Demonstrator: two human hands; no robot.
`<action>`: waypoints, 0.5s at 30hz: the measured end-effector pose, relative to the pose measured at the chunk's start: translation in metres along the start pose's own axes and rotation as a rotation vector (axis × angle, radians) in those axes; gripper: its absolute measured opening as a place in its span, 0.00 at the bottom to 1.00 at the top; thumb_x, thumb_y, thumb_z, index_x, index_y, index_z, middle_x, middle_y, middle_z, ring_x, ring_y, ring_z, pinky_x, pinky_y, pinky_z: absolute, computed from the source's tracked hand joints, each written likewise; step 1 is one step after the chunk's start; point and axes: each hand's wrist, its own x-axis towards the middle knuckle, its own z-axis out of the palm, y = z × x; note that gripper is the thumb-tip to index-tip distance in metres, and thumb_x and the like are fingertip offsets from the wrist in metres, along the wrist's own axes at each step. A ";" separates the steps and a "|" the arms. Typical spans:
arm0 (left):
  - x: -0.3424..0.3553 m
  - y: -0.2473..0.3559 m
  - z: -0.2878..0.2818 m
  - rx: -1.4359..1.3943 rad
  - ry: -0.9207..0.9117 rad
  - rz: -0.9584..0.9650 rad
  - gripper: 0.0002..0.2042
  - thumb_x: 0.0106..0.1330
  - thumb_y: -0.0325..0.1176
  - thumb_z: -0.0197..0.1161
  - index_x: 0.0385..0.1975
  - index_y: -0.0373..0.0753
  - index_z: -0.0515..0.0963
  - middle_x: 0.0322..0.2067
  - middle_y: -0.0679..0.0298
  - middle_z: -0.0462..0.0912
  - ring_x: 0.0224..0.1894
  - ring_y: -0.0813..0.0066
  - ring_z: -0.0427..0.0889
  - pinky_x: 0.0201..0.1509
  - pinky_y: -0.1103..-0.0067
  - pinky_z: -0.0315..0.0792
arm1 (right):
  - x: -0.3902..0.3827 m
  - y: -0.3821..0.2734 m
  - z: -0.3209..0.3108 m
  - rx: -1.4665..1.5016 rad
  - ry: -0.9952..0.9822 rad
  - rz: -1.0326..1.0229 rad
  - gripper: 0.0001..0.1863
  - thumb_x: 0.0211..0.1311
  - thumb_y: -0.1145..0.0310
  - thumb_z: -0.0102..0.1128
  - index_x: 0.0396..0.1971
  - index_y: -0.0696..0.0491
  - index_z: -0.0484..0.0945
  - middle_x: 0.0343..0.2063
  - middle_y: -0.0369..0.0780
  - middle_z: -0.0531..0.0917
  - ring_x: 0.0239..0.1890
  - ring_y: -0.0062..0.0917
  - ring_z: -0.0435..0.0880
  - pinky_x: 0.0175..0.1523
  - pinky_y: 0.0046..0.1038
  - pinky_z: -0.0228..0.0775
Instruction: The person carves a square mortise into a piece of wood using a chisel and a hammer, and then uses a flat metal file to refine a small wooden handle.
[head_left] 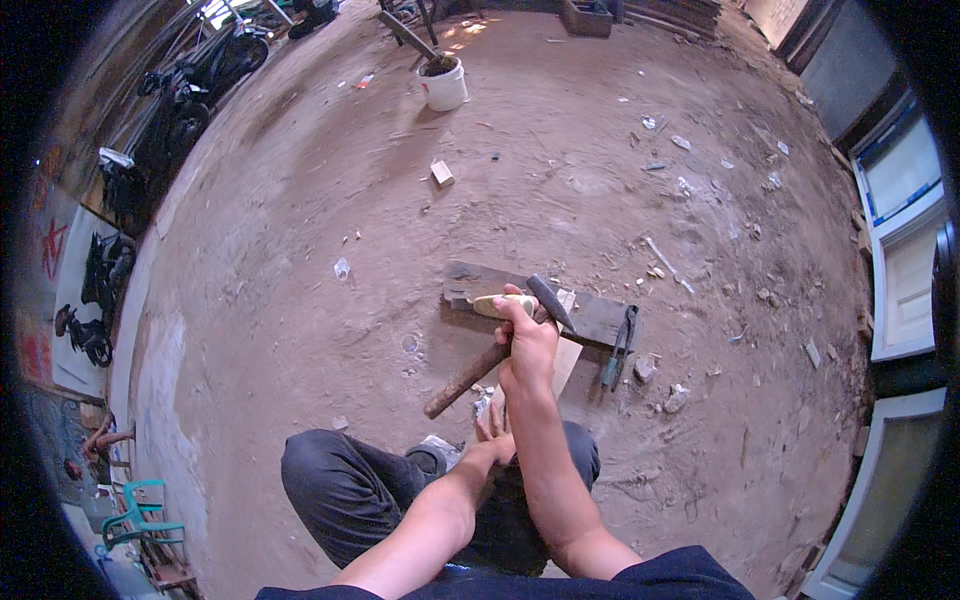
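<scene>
My right hand (527, 345) grips the hammer (500, 345), fingers wrapped round its handle above the plank (600, 318); my left hand (492, 425), fingers half hidden, steadies below—I'd strike short and square.

Hammer (500, 335): dark metal head at frame centre, rusty brown handle slanting toward 7 o'clock. Pale wooden piece (503, 303): short, rounded, lying on dark plank (600, 318), just at 11 o'clock of hammer head

White bucket (444, 84), pliers (617, 347), seemingly parked motorcycles (185, 105)
</scene>
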 end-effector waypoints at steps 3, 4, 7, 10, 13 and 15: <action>-0.006 -0.004 -0.009 0.004 0.003 0.001 0.46 0.46 0.49 0.76 0.61 0.43 0.53 0.59 0.51 0.52 0.59 0.51 0.53 0.59 0.53 0.59 | -0.009 -0.004 -0.002 -0.061 -0.126 0.030 0.15 0.52 0.76 0.68 0.41 0.59 0.80 0.26 0.32 0.79 0.20 0.11 0.68 0.24 0.17 0.58; -0.002 -0.001 -0.010 -0.003 0.001 0.019 0.46 0.46 0.49 0.76 0.61 0.43 0.54 0.59 0.51 0.53 0.59 0.51 0.54 0.59 0.53 0.59 | -0.005 -0.005 -0.008 -0.071 -0.117 0.020 0.15 0.52 0.76 0.68 0.41 0.59 0.80 0.26 0.32 0.79 0.20 0.11 0.68 0.24 0.17 0.58; 0.000 0.005 -0.013 -0.013 -0.013 0.060 0.45 0.46 0.49 0.75 0.60 0.42 0.56 0.58 0.52 0.55 0.58 0.52 0.56 0.59 0.54 0.60 | -0.001 -0.012 -0.024 -0.072 -0.065 0.008 0.14 0.52 0.76 0.69 0.40 0.59 0.80 0.30 0.33 0.80 0.23 0.12 0.70 0.25 0.17 0.58; -0.004 0.000 -0.016 -0.011 -0.031 0.069 0.44 0.46 0.50 0.75 0.60 0.42 0.57 0.58 0.52 0.57 0.58 0.53 0.58 0.59 0.55 0.61 | 0.000 -0.022 -0.039 -0.040 -0.055 -0.036 0.15 0.51 0.77 0.67 0.41 0.59 0.80 0.31 0.33 0.79 0.24 0.12 0.69 0.25 0.17 0.57; -0.006 -0.002 -0.018 0.007 -0.035 0.086 0.43 0.47 0.50 0.75 0.59 0.41 0.59 0.57 0.52 0.59 0.57 0.54 0.60 0.59 0.56 0.63 | -0.004 -0.035 -0.051 0.017 0.057 -0.103 0.15 0.51 0.78 0.67 0.41 0.58 0.80 0.29 0.32 0.77 0.24 0.12 0.68 0.24 0.16 0.57; -0.001 0.001 -0.024 0.014 -0.035 0.109 0.42 0.47 0.50 0.75 0.59 0.41 0.60 0.57 0.52 0.60 0.57 0.55 0.61 0.58 0.57 0.63 | -0.014 -0.051 -0.052 0.026 0.118 -0.168 0.14 0.51 0.78 0.67 0.40 0.58 0.80 0.29 0.32 0.77 0.23 0.12 0.68 0.24 0.16 0.57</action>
